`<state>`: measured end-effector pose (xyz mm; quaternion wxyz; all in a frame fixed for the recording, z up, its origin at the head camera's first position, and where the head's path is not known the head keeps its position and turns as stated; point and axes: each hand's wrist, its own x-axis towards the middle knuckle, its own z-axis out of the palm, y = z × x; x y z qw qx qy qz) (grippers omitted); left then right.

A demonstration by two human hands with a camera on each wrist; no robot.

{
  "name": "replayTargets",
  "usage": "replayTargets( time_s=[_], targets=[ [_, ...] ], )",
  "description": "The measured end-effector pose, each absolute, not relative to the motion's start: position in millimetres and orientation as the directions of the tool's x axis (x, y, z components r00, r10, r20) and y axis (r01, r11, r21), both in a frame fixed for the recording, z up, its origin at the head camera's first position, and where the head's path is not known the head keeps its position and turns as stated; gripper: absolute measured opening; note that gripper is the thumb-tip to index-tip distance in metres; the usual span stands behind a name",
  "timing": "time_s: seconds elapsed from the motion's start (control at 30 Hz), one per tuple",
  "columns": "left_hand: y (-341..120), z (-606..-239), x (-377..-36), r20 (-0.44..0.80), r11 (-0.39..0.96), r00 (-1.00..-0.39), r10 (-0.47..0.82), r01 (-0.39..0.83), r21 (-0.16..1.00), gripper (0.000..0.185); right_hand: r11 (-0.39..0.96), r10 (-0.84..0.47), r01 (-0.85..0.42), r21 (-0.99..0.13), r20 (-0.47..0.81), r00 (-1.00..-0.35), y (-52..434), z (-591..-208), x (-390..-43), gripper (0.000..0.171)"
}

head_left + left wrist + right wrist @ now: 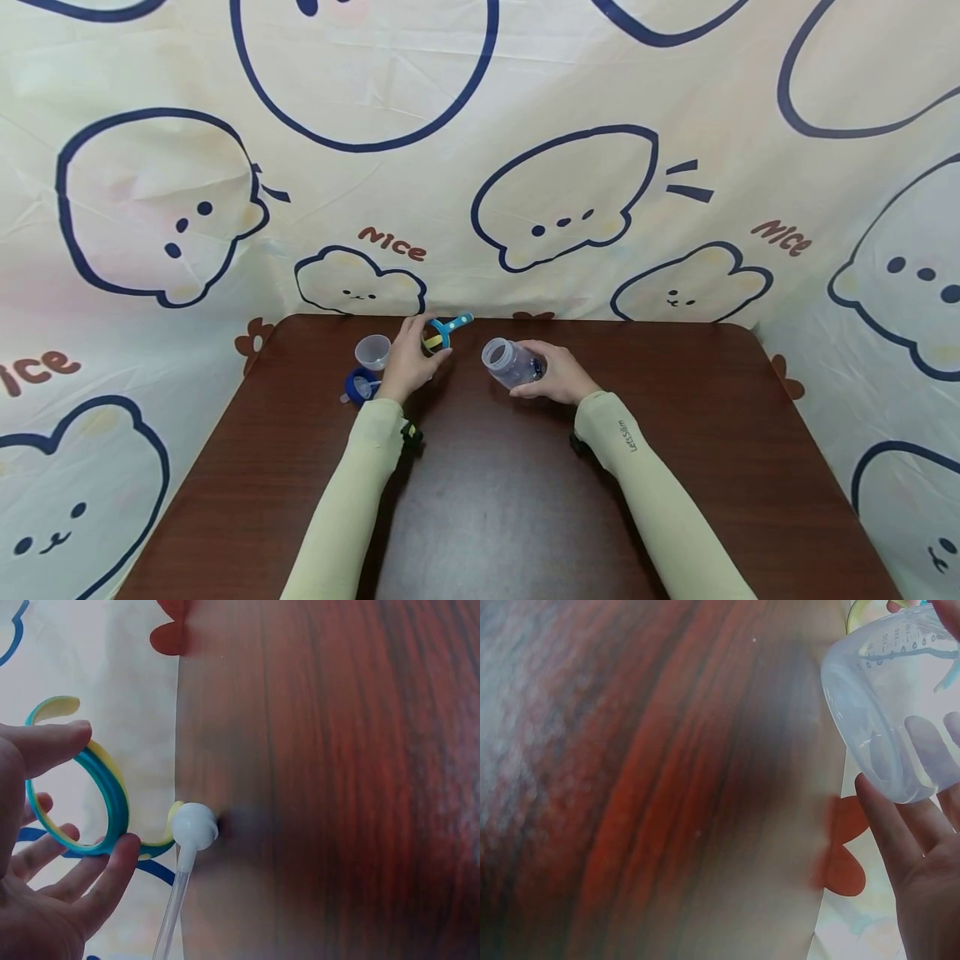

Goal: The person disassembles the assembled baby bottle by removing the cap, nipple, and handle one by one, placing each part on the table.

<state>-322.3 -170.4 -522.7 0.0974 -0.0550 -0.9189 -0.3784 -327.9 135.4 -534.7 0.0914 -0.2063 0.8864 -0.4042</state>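
Note:
My left hand (pixel 408 362) pinches a blue-and-yellow handle ring (pixel 442 331) near the table's back edge; in the left wrist view thumb and fingers (pixel 112 881) grip the ring (pixel 105 802), and a clear straw with a white ball end (pixel 193 826) hangs beside it. My right hand (pixel 551 375) holds a clear plastic bottle (pixel 510 362), tilted with its open mouth toward the left; the right wrist view shows the bottle (pixel 900 712) cradled by the fingers (pixel 881 817).
A small clear cap (pixel 372 351) and a blue collar with a nipple (pixel 361 387) lie left of my left hand on the brown table (pixel 487 500). A cartoon-print cloth (pixel 480 167) surrounds the table at the back and sides.

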Motion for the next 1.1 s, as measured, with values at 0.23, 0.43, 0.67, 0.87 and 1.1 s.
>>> replayTargets(
  time_s=[0.23, 0.43, 0.67, 0.87, 1.1],
  targets=[
    [-173.1, -523.8, -324.0, 0.215, 0.697, -0.976, 0.026, 0.171, 0.697, 0.068, 0.586, -0.441, -0.293, -0.756, 0.006, -0.898, 136.4, -533.2, -327.5, 0.092],
    [-174.7, -525.9, -324.1, 0.218, 0.682, -0.975, 0.03, 0.179, 0.709, 0.066, 0.584, -0.446, -0.307, -0.752, 0.019, -0.895, 136.9, -534.5, -327.3, 0.092],
    [-175.5, -526.6, -322.5, 0.222, 0.686, -0.974, 0.052, 0.197, 0.7, 0.067, 0.583, -0.443, -0.303, -0.754, 0.017, -0.896, 137.0, -534.4, -326.8, 0.091],
    [-175.2, -525.2, -321.1, 0.212, 0.692, -0.975, 0.059, 0.193, 0.695, 0.066, 0.585, -0.443, -0.297, -0.755, 0.009, -0.896, 136.8, -533.5, -327.0, 0.091],
    [-174.3, -525.5, -319.7, 0.195, 0.709, -0.979, 0.054, 0.175, 0.683, 0.063, 0.584, -0.442, -0.288, -0.759, 0.0, -0.897, 135.8, -532.7, -327.7, 0.091]
  ],
)
